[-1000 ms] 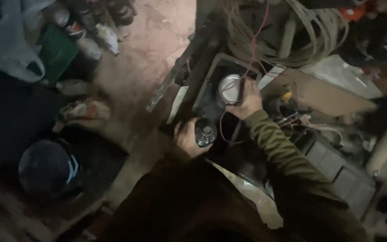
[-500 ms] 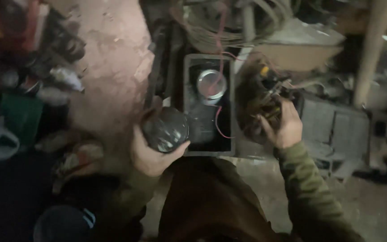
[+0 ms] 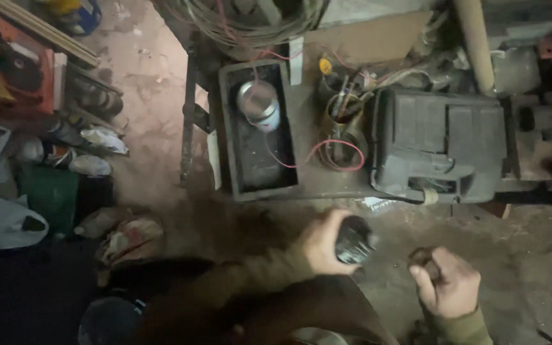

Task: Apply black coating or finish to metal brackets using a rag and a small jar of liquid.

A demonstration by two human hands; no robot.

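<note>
Left hand point(image 3: 322, 246) wrapped round a dark round jar point(image 3: 354, 240), held low over the floor, near side of the desk point(image 3: 346, 185). Right hand point(image 3: 450, 285) closed on a small dark piece point(image 3: 421, 257), maybe a cap, too dim to tell. Jar looks rigid, smooth, likely slippery, probably light; best gripped around its side. On the desk: black tray point(image 3: 257, 179) with metal can point(image 3: 259, 104), red wire point(image 3: 337, 153), grey case point(image 3: 442, 144).
</note>
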